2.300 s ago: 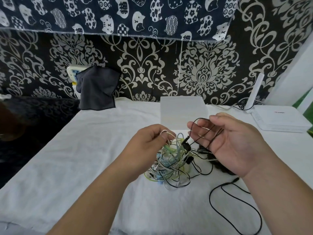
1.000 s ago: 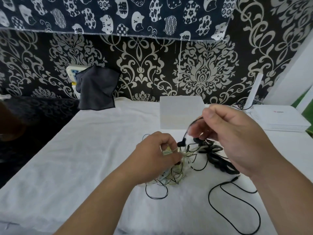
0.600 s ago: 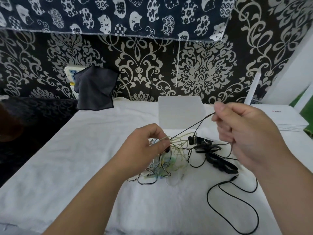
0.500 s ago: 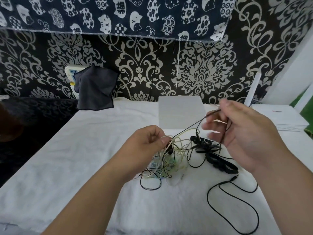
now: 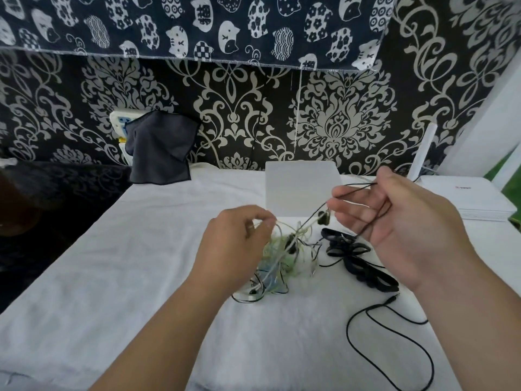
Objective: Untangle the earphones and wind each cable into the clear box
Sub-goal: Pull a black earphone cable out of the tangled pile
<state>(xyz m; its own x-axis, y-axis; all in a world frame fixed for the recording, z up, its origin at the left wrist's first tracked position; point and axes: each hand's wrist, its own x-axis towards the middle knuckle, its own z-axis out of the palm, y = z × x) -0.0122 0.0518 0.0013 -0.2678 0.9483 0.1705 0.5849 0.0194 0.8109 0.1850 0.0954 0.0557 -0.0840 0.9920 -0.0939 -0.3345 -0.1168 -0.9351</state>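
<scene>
A tangle of white, green and black earphone cables (image 5: 277,259) lies on the white cloth. My left hand (image 5: 234,249) pinches pale strands at the top of the tangle. My right hand (image 5: 394,227) is raised to its right, palm turned inward and fingers spread. A black earphone cable (image 5: 353,191) runs along the index finger to the thumb and loops down across the palm. It stretches taut back to the tangle, and a black earbud (image 5: 322,218) dangles below the fingertips. The clear box (image 5: 301,190) stands behind both hands.
A bundle of flat black cable (image 5: 358,261) lies right of the tangle. A loose black cable with a jack (image 5: 392,299) curls at the front right. A white router (image 5: 468,201) sits far right. A dark cloth (image 5: 160,148) hangs at the back left. The table's left edge (image 5: 84,244) drops away.
My right hand has gone from a tight pinch to spread fingers, with the black cable looped over them. The earbud has come out towards that hand. My left hand stays on the tangle.
</scene>
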